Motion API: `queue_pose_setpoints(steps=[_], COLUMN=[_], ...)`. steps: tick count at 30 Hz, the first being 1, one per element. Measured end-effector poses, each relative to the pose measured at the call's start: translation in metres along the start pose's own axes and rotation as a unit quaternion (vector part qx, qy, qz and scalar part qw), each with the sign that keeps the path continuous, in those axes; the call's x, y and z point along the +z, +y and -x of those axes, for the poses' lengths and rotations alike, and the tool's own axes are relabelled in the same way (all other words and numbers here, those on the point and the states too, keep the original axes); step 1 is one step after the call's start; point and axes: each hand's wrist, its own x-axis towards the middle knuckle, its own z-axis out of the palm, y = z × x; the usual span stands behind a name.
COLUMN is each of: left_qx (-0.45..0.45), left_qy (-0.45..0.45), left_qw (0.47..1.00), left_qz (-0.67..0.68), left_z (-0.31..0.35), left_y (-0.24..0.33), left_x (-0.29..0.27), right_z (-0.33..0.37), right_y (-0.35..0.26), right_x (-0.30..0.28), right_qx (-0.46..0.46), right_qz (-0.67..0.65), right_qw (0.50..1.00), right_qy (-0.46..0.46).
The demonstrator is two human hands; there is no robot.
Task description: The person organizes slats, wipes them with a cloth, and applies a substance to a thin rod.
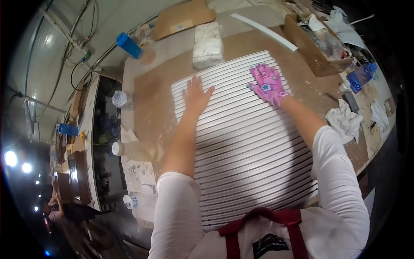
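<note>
A large white panel with many parallel dark grooves (246, 146) lies flat on the worktable in front of me. My left hand (197, 96) is bare and rests on the panel's far left part, fingers spread. On its far right part lies my right hand (268, 84), in a pink flowered glove, palm down with the fingers stretched out. Neither hand holds anything. Just beyond the panel's far edge stands a whitish, stained block (208, 43).
A wooden box of plastic bags (315, 47) sits at the far right, near a white strip (264, 31). Crumpled white cloth (344, 120) lies right. Along the left edge are a blue container (129, 45) and a cloudy plastic bottle (138, 150). Another person (58, 211) is at far left.
</note>
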Motion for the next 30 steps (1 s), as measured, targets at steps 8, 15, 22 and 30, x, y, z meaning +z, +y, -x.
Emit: queue_pose_setpoints(steps=[8, 15, 22, 30], left_qx=[0.116, 0.195, 0.160, 0.070], left_qy=[0.060, 0.054, 0.065, 0.040], left_qw=[0.991, 0.979, 0.983, 0.996], left_qz=[0.017, -0.003, 0.060, -0.048], left_z=[0.095, 0.129, 0.093, 0.059], left_y=[-0.004, 0.009, 0.044, -0.042], left_x=[-0.032, -0.025, -0.012, 0.009], right_z=[0.135, 0.299, 0.276, 0.194], right_y=[0.121, 0.188, 0.153, 0.089], right_x=[-0.070, -0.014, -0.044, -0.051], right_qx=[-0.017, 0.213, 0.230, 0.023], right_qz=[-0.012, 0.146, 0.136, -0.047], right_qw=[0.975, 0.960, 0.963, 0.987], right_qy=[0.222, 0.106, 0.032, 0.151])
